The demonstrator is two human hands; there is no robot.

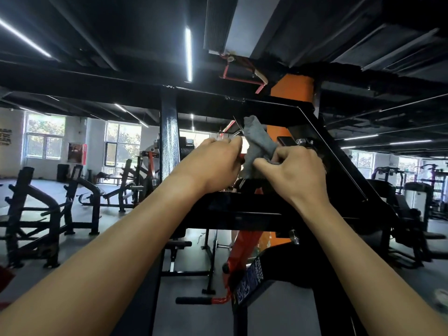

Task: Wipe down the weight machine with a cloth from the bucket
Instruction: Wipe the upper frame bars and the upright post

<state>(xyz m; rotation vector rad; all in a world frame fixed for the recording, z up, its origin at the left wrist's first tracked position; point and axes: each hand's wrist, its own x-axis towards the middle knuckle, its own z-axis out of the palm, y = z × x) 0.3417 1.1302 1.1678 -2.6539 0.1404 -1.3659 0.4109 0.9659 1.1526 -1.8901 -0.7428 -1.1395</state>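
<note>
A grey cloth [257, 139] hangs bunched between my two raised hands, just below the top beam of the black weight machine frame [266, 112]. My left hand [215, 163] pinches the cloth's left edge with curled fingers. My right hand [293, 169] grips its right end, fingers curled round it. Both hands are in front of the machine's upper frame, above its horizontal crossbar [232, 204]. The bucket is not in view.
A black upright post [169, 137] stands left of my hands. An orange pillar [294, 90] rises behind the frame. A red lever with a black handle [201, 300] hangs low. Other black gym machines [43, 214] fill the floor left and right.
</note>
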